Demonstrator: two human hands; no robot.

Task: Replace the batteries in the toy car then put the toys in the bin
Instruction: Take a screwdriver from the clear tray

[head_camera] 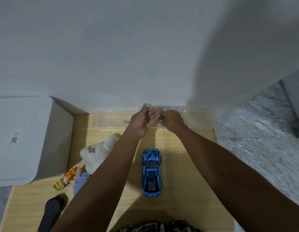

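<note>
A shiny blue toy car (151, 172) stands upright on the wooden table, between my forearms. Both hands reach over a clear plastic tray (110, 120) at the table's far edge by the wall. My left hand (143, 120) is held open, palm turned up towards the right, fingers straight. Right beside it, my right hand (172, 120) has curled fingers that pinch a small dark object (160, 118), possibly a battery, too small to tell. A white plush toy (98, 152), a small orange and yellow doll (66, 180) and a light blue toy (81, 180) lie left of my left arm.
A large white bin (28, 139) with rounded corners stands at the left, beside the table. A black object (51, 213) lies at the table's near left. A thin dark item (126, 121) lies in the tray. Grey marbled floor (255, 139) runs along the right.
</note>
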